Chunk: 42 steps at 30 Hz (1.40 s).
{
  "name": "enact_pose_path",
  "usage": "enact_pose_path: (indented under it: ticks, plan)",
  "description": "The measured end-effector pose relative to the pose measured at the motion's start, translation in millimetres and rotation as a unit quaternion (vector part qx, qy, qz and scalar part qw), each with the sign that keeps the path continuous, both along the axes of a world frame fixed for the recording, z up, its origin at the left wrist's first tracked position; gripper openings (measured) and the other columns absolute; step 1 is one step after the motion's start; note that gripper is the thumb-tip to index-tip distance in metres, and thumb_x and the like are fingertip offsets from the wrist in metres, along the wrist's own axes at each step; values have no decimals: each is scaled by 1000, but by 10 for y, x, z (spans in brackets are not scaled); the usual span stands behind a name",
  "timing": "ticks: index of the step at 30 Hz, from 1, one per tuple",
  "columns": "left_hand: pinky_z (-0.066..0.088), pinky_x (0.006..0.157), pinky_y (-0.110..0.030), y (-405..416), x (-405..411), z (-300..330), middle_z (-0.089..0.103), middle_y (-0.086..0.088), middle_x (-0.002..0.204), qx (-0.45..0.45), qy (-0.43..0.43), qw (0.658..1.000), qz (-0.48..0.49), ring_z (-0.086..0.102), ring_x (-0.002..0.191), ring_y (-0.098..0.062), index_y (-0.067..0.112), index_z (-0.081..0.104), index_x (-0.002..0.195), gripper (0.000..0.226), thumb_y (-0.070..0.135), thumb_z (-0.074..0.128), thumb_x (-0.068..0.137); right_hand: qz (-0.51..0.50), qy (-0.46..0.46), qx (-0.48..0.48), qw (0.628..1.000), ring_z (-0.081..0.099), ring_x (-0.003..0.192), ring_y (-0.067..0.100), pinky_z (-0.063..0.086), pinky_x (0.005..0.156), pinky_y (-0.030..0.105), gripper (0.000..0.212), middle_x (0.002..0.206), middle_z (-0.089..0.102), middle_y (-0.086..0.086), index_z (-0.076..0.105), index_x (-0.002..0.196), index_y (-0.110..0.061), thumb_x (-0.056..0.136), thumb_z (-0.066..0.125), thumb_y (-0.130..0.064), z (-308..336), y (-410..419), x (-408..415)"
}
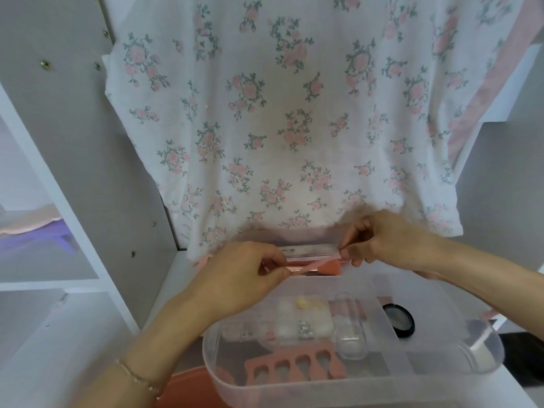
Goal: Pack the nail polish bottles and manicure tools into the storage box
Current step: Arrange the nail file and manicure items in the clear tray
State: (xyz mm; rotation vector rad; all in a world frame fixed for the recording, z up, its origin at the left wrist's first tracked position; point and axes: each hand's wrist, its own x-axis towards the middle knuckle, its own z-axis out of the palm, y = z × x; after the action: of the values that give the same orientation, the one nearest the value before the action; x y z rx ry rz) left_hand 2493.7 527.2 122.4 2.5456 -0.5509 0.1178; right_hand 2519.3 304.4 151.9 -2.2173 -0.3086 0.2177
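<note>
- The clear storage box (pixel 294 387) sits nearest, with a pink toe separator (pixel 294 368) in its front part.
- Just beyond the box's far rim, the left hand (pixel 238 278) pinches one end of a pink brush (pixel 312 265).
- The right hand (pixel 382 240) pinches its other end.
- A floral cloth (pixel 279 119) hangs behind the box.

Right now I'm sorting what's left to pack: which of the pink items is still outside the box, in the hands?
The pink brush, pinched by both hands above the storage box; the pink toe separator already lies inside.
</note>
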Motion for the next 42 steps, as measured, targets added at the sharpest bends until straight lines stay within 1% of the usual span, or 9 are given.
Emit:
enact_pose_path:
  ticks: [5, 8, 13, 16, 20, 26, 35, 38, 42]
  plan:
    - [48, 78, -24, -3, 22, -2, 66, 17, 91, 17, -4, 1000, -1, 57, 80, 3, 31, 69, 97, 18, 38, 56, 87, 27, 57, -46, 997, 52, 58, 0, 41, 55, 7, 3, 57, 62, -11, 73, 70, -13, 73, 74, -14, -99, 100, -4]
    - [48, 82, -30, -6, 11, 4, 66, 15, 92, 17, -37, 999, 7, 58, 85, -2, 28, 70, 95, 18, 34, 55, 87, 14, 72, -64, 995, 53, 72, 8, 41, 65, 15, 4, 75, 64, 2, 74, 77, -12, 76, 72, -15, -121, 152, 23]
    - [34, 73, -3, 66, 52, -28, 66, 15, 95, 0, -97, 995, 23, 48, 81, 4, 25, 71, 94, 17, 28, 56, 87, 22, 57, -94, 994, 52, 64, 0, 38, 56, 9, 15, 67, 61, -8, 71, 71, -20, 83, 65, -26, -91, 171, -6]
    - [27, 73, 4, 91, 77, -55, 65, 13, 95, -3, -119, 992, 36, 43, 79, 2, 24, 71, 94, 16, 27, 57, 87, 39, 26, -60, 997, 56, 55, -4, 37, 48, 3, 20, 70, 70, -8, 72, 82, -13, 90, 53, -16, -21, 120, -31]
    - [27, 69, -10, 103, 90, -82, 64, 11, 99, 9, -123, 992, 41, 42, 84, -1, 26, 70, 97, 17, 31, 58, 86, 56, -51, -59, 995, 60, 63, 2, 41, 57, 6, 18, 72, 71, -7, 71, 88, -15, 89, 53, -18, 44, 26, -101]
    - [33, 99, -32, 171, 5, -100, 53, 7, 118, 19, -129, 989, 64, 41, 113, -14, 30, 60, 118, 32, 34, 58, 86, 89, -177, -116, 973, 55, 86, -10, 40, 77, 3, 16, 91, 64, -20, 71, 95, -23, 87, 57, -19, -80, 26, -358]
    - [15, 113, -31, 257, -133, -172, 37, 4, 146, 99, -64, 990, 74, 18, 141, -16, 25, 41, 136, 45, 40, 43, 94, 196, -145, -254, 936, 33, 111, -11, 21, 90, 2, 32, 118, 46, -23, 60, 115, -34, 84, 60, -40, -105, 29, -519]
    - [14, 116, -33, 256, -116, -176, 39, 5, 145, 102, -42, 991, 72, 13, 143, -17, 25, 48, 131, 40, 39, 42, 94, 217, -101, -280, 930, 28, 107, -18, 23, 95, 7, 40, 115, 41, -26, 58, 119, -32, 81, 61, -45, -93, 34, -538]
    - [16, 116, -35, 261, -94, -193, 46, 4, 140, 82, -40, 993, 77, 16, 142, -17, 22, 53, 127, 38, 38, 46, 93, 225, -98, -334, 910, 36, 119, 0, 32, 103, 23, 47, 128, 45, -18, 56, 121, -32, 78, 63, -49, -69, 68, -547]
